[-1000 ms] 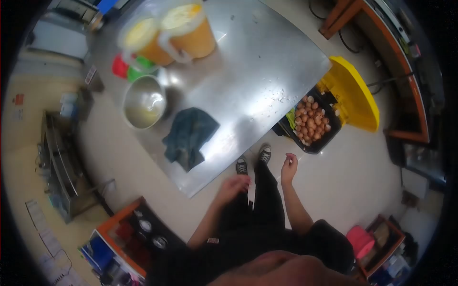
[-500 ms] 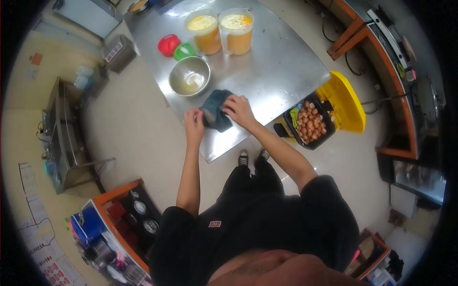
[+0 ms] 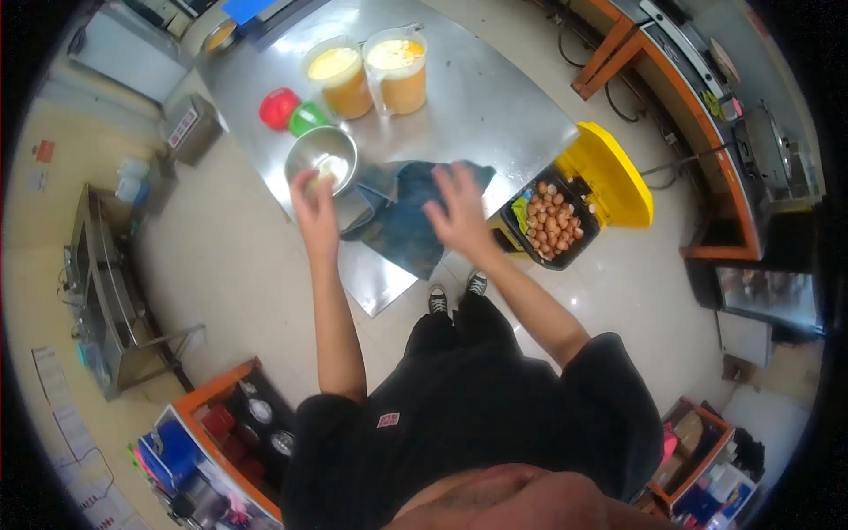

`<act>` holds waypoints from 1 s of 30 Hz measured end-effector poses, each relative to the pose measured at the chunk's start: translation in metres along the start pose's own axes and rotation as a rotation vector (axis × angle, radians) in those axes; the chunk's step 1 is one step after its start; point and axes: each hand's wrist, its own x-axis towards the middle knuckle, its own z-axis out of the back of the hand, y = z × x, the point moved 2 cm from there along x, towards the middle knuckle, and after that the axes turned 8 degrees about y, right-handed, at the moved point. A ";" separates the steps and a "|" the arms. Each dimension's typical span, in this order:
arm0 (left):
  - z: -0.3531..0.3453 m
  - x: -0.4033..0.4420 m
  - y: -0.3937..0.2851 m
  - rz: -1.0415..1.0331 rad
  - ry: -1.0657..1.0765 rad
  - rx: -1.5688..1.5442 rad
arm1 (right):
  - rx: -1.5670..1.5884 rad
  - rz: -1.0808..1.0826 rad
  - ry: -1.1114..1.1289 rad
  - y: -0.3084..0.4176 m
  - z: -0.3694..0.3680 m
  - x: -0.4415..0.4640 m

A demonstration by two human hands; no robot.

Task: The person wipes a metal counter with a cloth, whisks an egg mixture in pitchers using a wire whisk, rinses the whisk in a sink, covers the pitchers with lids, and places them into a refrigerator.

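Note:
A dark blue-grey cloth [image 3: 406,212] lies spread over the near end of the steel table, its lower corner hanging past the edge. My right hand [image 3: 461,212] is above the cloth's right part, fingers spread and holding nothing. My left hand [image 3: 315,208] is open at the near rim of a steel bowl [image 3: 309,146], thumb and fingers apart; whether it touches the rim I cannot tell. A little pale liquid shows inside the bowl. Behind it sit a green object [image 3: 307,118] and a red one [image 3: 279,108], both rounded.
Two clear jugs, the left jug [image 3: 349,95] and the right jug [image 3: 402,91], hold yellow-orange liquid on the steel table [image 3: 495,97]. Right of the table, a bin with a yellow lid [image 3: 623,177] contains many brown eggshells [image 3: 553,223]. A small bowl [image 3: 221,37] stands far left.
The cloth has gone from bunched between both hands to spread out flat. My hands have let go and moved apart, the left toward the bowl, the right opening its fingers.

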 end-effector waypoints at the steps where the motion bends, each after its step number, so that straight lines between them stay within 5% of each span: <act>1: 0.001 -0.011 0.021 0.063 -0.017 -0.094 | -0.093 -0.107 0.139 -0.010 -0.043 -0.012; 2: 0.002 -0.027 0.046 0.132 -0.032 -0.183 | -0.180 -0.218 0.283 -0.015 -0.079 -0.023; 8: 0.005 -0.147 0.189 0.249 -0.206 0.265 | -0.271 -0.017 0.389 -0.044 -0.150 0.028; 11: -0.006 -0.160 0.172 0.055 0.059 0.822 | -0.244 0.053 0.390 -0.080 -0.143 0.066; 21: -0.017 -0.159 0.176 0.092 0.016 0.827 | -0.417 -0.432 0.106 -0.202 -0.070 0.098; 29: -0.021 -0.157 0.163 0.051 0.035 0.898 | -0.584 -0.766 -0.221 -0.269 0.001 -0.012; 30: -0.020 -0.157 0.162 0.035 0.029 0.905 | -0.411 -0.998 -0.167 -0.279 0.017 -0.040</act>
